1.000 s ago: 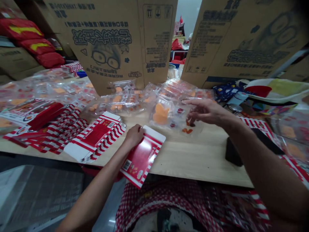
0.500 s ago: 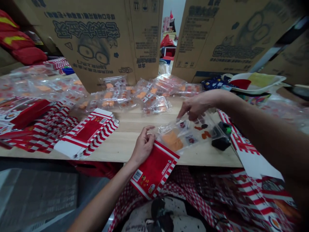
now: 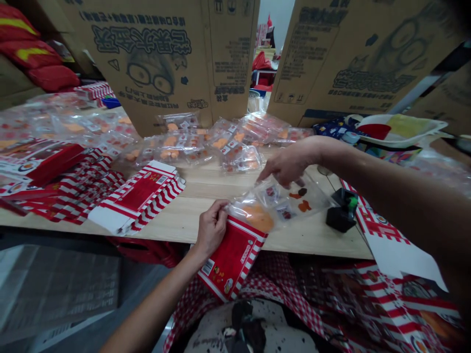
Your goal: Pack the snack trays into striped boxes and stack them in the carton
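Note:
My left hand (image 3: 213, 226) is closed round the upper left edge of a flat red box (image 3: 231, 255) with white stripes and a barcode. At the mouth of that box lies one end of a clear plastic packet (image 3: 258, 218), holding an orange piece, small printed sachets and darker orange pieces. My right hand (image 3: 285, 164) grips the packet's far edge from above, index finger stretched along it; the fingertips underneath are partly hidden. Just right of the packet stands a small black tape dispenser (image 3: 342, 210) with a green part.
Stacked flat striped boxes (image 3: 142, 193) lie at left, beside more red boxes (image 3: 55, 166). Many similar packets (image 3: 176, 147) spread along the back before tall cardboard cartons (image 3: 165, 59). Another striped box (image 3: 393, 235) is at right, near a white tray (image 3: 405, 128).
My right hand has moved slightly left with the packet, whose end sits closer into the box mouth. My left fingers have closed more tightly on the box edge. The view has shifted a little.

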Tool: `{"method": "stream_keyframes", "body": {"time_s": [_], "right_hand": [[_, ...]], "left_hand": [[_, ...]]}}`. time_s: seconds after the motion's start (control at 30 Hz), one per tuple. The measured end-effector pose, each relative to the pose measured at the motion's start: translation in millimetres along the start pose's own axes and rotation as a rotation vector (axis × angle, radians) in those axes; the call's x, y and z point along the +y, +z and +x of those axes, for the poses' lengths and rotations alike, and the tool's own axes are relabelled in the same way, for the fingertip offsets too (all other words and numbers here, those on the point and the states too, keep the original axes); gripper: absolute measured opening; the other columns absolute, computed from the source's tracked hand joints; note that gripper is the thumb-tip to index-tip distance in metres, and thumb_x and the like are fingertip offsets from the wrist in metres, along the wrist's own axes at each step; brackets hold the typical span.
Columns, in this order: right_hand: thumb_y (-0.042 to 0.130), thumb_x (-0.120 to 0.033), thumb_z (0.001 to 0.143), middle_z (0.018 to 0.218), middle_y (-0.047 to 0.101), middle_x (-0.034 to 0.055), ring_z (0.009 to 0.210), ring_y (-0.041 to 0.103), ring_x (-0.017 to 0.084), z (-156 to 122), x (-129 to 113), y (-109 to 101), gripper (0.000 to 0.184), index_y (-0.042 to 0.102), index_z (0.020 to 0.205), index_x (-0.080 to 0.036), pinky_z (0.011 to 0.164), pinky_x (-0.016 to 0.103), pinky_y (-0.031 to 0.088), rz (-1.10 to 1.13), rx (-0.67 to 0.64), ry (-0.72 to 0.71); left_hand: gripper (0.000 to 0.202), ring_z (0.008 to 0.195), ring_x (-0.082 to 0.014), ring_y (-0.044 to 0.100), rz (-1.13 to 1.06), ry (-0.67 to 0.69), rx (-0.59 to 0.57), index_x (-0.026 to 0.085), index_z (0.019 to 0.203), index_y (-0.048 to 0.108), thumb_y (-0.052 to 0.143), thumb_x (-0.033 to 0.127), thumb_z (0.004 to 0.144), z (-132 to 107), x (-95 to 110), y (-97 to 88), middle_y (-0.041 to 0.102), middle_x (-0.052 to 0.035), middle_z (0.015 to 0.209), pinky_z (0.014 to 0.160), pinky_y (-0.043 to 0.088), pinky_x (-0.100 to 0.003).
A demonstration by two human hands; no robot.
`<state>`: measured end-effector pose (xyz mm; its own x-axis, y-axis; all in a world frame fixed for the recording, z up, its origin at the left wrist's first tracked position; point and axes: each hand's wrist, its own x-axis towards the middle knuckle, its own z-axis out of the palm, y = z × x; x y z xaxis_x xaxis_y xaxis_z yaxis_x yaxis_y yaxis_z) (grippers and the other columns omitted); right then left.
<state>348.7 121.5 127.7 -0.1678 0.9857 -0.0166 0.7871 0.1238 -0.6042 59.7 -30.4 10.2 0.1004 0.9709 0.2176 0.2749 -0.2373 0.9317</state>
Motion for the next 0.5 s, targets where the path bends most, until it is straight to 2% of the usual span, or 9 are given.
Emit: {"method": "stream_keyframes", "body": {"time_s": [0.03,0.07,0.13,0.23,0.3,0.37,0.43,0.47,0.5], "right_hand": [[0.076,-0.001,0.066,0.065,0.07,-0.0015,0.048,0.062,0.009,1,0,2,0.018,0.077,0.078,-0.014,0.043,0.019,0.041,-0.008,-0.094,-0.011],[0.075,0.0,0.064,0.065,0.07,-0.002,0.048,0.061,0.009,2,0,4,0.021,0.078,0.079,-0.015,0.043,0.018,0.042,-0.001,-0.129,-0.017],[0.072,0.0,0.065,0.063,0.068,-0.003,0.045,0.058,0.007,6,-5,12,0.021,0.078,0.078,-0.016,0.042,0.017,0.04,0.028,-0.118,0.006],[0.067,-0.001,0.067,0.055,0.063,-0.0057,0.035,0.046,0.002,9,-22,28,0.02,0.077,0.07,-0.018,0.036,0.012,0.027,0.069,-0.025,-0.005],[0.066,0.003,0.061,0.047,0.059,-0.0077,0.029,0.039,0.001,6,-43,35,0.024,0.075,0.064,-0.02,0.032,0.011,0.02,0.075,-0.047,-0.082],[0.062,0.01,0.051,0.041,0.056,-0.0093,0.027,0.037,0.003,0,-69,37,0.035,0.075,0.059,-0.021,0.029,0.013,0.019,0.03,-0.266,-0.193],[0.057,0.016,0.044,0.039,0.055,-0.0118,0.029,0.043,0.006,-4,-97,39,0.049,0.077,0.062,-0.024,0.029,0.014,0.026,-0.099,-0.665,-0.334],[0.057,0.017,0.042,0.04,0.056,-0.0126,0.031,0.046,0.008,-5,-110,43,0.052,0.078,0.063,-0.026,0.031,0.015,0.03,-0.15,-0.7,-0.343],[0.058,0.016,0.042,0.041,0.058,-0.0127,0.033,0.049,0.009,-5,-121,48,0.052,0.078,0.064,-0.027,0.033,0.016,0.033,-0.192,-0.691,-0.349]], "left_hand": [[0.022,0.057,-0.0116,0.046,0.011,-0.016,0.029,0.021,0.111,0.06,0.05,0.027,0.093,-1,-1,-0.9,0.054,0.0057,0.067,0.058,0.036,-0.021],[0.024,0.053,-0.0114,0.043,0.022,-0.027,0.047,0.021,0.115,0.058,0.051,0.027,0.093,-2,-1,-1.8,0.05,0.0072,0.064,0.056,0.034,-0.021],[0.023,0.053,-0.0117,0.043,0.05,-0.017,0.036,0.022,0.113,0.059,0.049,0.027,0.093,-3,-1,-3.6,0.05,0.0069,0.064,0.057,0.035,-0.022],[0.02,0.064,-0.0139,0.053,0.1,0.023,-0.042,0.02,0.092,0.066,0.046,0.024,0.09,-1,2,-8.3,0.061,0.0017,0.071,0.067,0.042,-0.024],[0.02,0.066,-0.0156,0.055,0.107,0.014,-0.108,0.02,0.077,0.063,0.046,0.025,0.086,2,6,-13.9,0.06,0.0005,0.068,0.067,0.044,-0.025],[0.023,0.063,-0.0167,0.053,0.079,-0.016,-0.192,0.021,0.064,0.057,0.05,0.03,0.084,5,11,-20.1,0.056,0.0002,0.063,0.063,0.044,-0.026],[0.029,0.062,-0.0179,0.054,-0.02,-0.087,-0.271,0.021,0.062,0.056,0.057,0.043,0.082,9,14,-23.6,0.058,-0.0005,0.063,0.06,0.047,-0.027],[0.03,0.062,-0.0189,0.057,-0.106,-0.15,-0.296,0.022,0.068,0.059,0.06,0.05,0.08,11,15,-23.3,0.061,-0.0002,0.066,0.06,0.05,-0.029],[0.031,0.062,-0.0204,0.061,-0.202,-0.235,-0.251,0.025,0.08,0.063,0.06,0.056,0.081,13,15,-21.7,0.063,0.0009,0.068,0.062,0.054,-0.032]]}}
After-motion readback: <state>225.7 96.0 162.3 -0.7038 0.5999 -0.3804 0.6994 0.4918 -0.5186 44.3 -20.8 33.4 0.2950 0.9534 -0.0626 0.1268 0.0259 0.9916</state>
